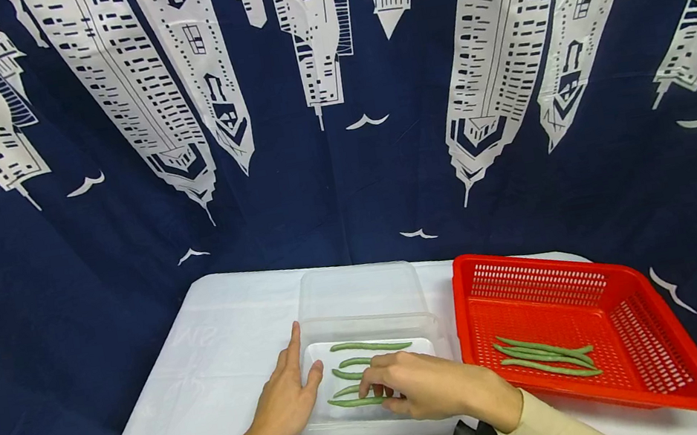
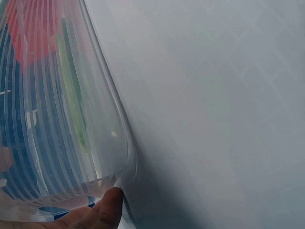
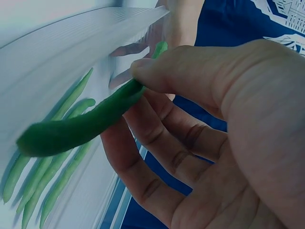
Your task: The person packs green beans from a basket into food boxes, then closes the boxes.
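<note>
the fingers of my right hand [image 1: 423,383] pinch one green bean [image 3: 66,133] at the near side of a clear plastic container [image 1: 371,325]; i can't tell whether the bean touches its bottom. the container stands on the white counter [image 1: 208,366], between the counter's left edge and a red perforated basket [image 1: 560,321] set along the right edge. four other green beans [image 1: 371,346] lie inside it in rough rows, running left to right. my left hand [image 1: 282,404] rests against the container's left wall, thumb and index finger spread apart. a clear lid [image 1: 359,291] lies behind the container, near the far edge. the basket holds a bundle of green beans [image 1: 553,367].
</note>
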Available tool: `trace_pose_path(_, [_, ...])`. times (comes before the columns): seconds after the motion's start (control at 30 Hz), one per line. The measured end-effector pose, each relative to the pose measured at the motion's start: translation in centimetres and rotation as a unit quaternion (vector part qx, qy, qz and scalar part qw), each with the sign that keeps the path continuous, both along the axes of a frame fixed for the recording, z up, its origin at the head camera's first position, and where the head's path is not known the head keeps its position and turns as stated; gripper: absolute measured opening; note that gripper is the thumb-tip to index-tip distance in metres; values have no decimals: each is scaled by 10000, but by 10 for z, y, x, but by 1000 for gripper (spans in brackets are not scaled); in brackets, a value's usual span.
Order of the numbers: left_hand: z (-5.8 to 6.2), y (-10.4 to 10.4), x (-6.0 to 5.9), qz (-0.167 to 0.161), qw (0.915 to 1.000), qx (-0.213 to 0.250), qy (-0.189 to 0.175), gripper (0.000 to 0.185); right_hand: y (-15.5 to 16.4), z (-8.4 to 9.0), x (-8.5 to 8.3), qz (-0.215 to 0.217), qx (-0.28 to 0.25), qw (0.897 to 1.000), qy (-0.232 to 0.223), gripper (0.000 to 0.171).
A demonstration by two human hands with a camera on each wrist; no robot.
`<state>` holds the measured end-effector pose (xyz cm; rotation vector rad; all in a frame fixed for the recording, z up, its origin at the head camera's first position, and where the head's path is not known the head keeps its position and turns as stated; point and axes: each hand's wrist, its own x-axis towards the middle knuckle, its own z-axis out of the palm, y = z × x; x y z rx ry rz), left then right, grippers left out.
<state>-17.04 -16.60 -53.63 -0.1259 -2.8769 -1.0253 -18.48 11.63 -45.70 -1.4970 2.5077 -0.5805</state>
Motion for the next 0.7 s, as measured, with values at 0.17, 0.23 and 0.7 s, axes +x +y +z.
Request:
trace_pose_path(0.17, [0,0,0,13,10000,-24,-14,81,2,0,1,-11,-15,10000,20,30])
trace_pose_path(0.23, [0,0,0,16,10000,-25,-8,81,3,0,1,-18,-28,10000,31,30])
trace_pose_path(0.7, [-1,2,0,56,10000,49,-45,83,21,5,1,-493,-144,9986,-159,29])
